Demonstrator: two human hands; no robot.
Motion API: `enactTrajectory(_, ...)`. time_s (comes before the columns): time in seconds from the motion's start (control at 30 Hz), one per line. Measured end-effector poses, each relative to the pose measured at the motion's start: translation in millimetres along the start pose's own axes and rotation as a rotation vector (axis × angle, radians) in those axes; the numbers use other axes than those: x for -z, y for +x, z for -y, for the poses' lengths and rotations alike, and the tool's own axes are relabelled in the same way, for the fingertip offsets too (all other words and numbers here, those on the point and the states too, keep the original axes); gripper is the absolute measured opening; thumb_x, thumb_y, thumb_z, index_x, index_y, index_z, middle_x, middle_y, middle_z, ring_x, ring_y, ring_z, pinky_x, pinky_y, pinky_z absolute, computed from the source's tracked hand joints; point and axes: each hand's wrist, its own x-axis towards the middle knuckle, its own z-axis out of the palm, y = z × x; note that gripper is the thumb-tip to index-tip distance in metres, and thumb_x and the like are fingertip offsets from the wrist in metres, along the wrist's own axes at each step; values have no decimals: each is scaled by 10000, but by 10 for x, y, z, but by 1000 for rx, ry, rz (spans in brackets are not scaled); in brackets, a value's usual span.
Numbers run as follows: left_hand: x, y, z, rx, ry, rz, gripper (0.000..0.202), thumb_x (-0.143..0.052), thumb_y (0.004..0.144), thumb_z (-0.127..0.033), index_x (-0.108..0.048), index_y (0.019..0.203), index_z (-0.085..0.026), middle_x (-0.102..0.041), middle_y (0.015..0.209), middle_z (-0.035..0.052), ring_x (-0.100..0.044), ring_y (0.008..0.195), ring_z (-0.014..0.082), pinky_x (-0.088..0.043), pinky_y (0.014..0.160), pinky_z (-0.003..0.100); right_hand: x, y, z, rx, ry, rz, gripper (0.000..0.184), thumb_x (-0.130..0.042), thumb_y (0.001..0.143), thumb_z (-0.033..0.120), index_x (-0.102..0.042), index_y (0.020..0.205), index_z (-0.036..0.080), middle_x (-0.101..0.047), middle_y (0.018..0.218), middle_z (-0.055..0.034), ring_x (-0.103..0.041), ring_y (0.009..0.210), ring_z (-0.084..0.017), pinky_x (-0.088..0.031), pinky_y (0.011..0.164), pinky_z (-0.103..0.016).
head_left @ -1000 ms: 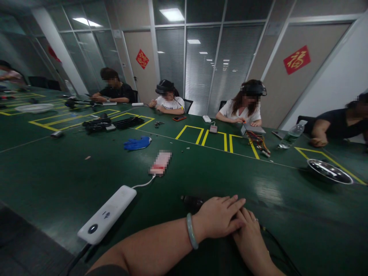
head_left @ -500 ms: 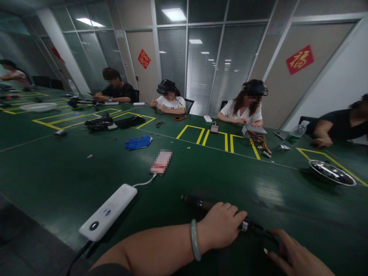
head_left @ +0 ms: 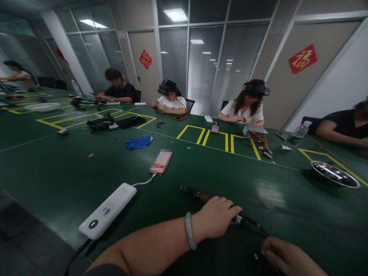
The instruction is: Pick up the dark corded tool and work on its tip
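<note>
My left hand [head_left: 214, 216], with a pale green bangle on the wrist, is wrapped over the body of a black electric screwdriver [head_left: 195, 193] that lies slantwise low over the table. The screwdriver's narrow tip points to the far left. From its near right end runs a thin black cable [head_left: 254, 223] toward my right hand [head_left: 283, 253]. The fingers of that hand are pinched together on the cable, at the lower right. A small shiny gold-coloured piece [head_left: 255, 256] shows just left of the right fingers; what it belongs to is too dark to tell.
A white power bank [head_left: 109, 211] is wired to a phone [head_left: 161, 161] left of my hands. Beyond lie a blue glove [head_left: 139, 142], a shiny metal bowl [head_left: 335, 174], a water bottle [head_left: 296, 136] and a metal box with coloured wires [head_left: 260, 142]. Several people sit across the green table [head_left: 138, 237].
My left hand and the screwdriver have shifted slightly left and up. My right hand's fingers, apart before, have closed together on the cable.
</note>
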Motion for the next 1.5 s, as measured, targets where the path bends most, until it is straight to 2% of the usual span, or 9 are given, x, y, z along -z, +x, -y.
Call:
enactTrajectory(0.13,26,14,-1,19,3,7,395,-523,914,-304,-449,1292,-212,-595,1158,72,-546,1081,212,-410,907,346,-16,171,219,81,110,-196,323,-399,862,463,-621,840,230,-649,747,-7,-613,715,-181,-462,657,-241)
enactTrajectory(0.23,16,32,-66,17,33,8,462,-527,899,-400,-439,1301,-188,-548,1266,94,-518,1133,236,-400,939,385,-83,293,279,131,74,-280,295,-374,880,428,-585,852,224,-639,753,-12,-604,721,-180,-458,667,-252)
enactTrajectory(0.33,-40,78,-166,5,69,-27,444,-519,895,-433,-467,1256,-179,-546,1266,98,-511,1141,251,-377,973,437,-155,368,241,161,20,-306,254,-364,882,382,-562,885,224,-659,837,-33,-621,789,-194,-467,718,-277)
enactTrajectory(0.43,-128,159,-247,6,108,-69,221,-471,931,-329,-545,1075,-178,-608,1080,72,-546,1064,230,-411,924,399,-177,377,147,160,-31,-339,240,-371,864,347,-571,915,225,-676,939,-67,-638,877,-218,-478,782,-313)
enactTrajectory(0.57,-211,256,-278,-11,153,-77,146,-463,935,-286,-556,952,-175,-598,943,57,-582,920,208,-454,815,358,-140,316,19,152,-66,-334,268,-400,867,347,-619,972,233,-687,1031,-71,-645,950,-231,-489,836,-330)
enactTrajectory(0.73,-241,276,-245,-41,164,-75,128,-462,935,-276,-557,960,-195,-571,929,54,-584,892,204,-463,788,355,-114,268,-63,117,-70,-350,260,-435,859,361,-648,970,261,-698,1032,-41,-660,920,-224,-507,807,-312)
enactTrajectory(1.1,-240,320,-247,-71,195,-84,128,-483,917,-287,-549,987,-203,-556,954,49,-584,822,201,-475,705,341,-109,240,0,51,-154,-417,273,-434,857,430,-652,874,266,-706,934,-36,-665,831,-225,-506,705,-300)
enactTrajectory(1.33,-267,301,-150,-100,122,-93,154,-468,938,-296,-577,952,-189,-583,952,44,-593,879,186,-460,774,326,-120,224,75,52,-158,-435,265,-432,893,440,-639,922,276,-690,950,-15,-651,842,-204,-489,696,-279)
enactTrajectory(1.5,-291,331,-161,-24,19,-92,174,-508,935,-345,-608,979,-209,-599,972,22,-594,922,170,-443,803,315,-128,183,170,91,-179,-494,231,-442,906,387,-630,900,253,-666,896,-21,-621,811,-195,-447,697,-287)
